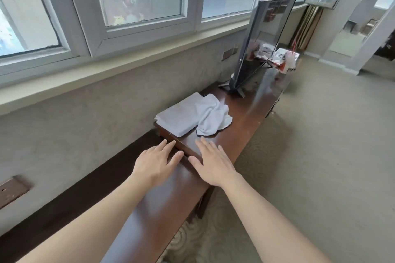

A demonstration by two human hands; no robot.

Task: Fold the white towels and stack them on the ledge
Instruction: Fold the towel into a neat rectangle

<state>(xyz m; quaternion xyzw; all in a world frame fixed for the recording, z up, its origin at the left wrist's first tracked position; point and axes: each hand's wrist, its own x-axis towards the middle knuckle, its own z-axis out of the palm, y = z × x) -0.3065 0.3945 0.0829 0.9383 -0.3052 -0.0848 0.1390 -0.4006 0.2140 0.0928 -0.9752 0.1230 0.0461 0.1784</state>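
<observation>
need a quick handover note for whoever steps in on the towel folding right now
Left hand: open, holding nothing, over the near edge of the wooden ledge.
Right hand: open, holding nothing, beside it.
Folded towel lies flat on the ledge, wall side.
Crumpled towel lies against its right edge, partly on it.
Done: one towel folded.
Left: fold the crumpled towel and stack it on the folded one.

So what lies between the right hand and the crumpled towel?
Head view: only bare brown wood of the ledge lies between the right hand and the crumpled towel.
</observation>
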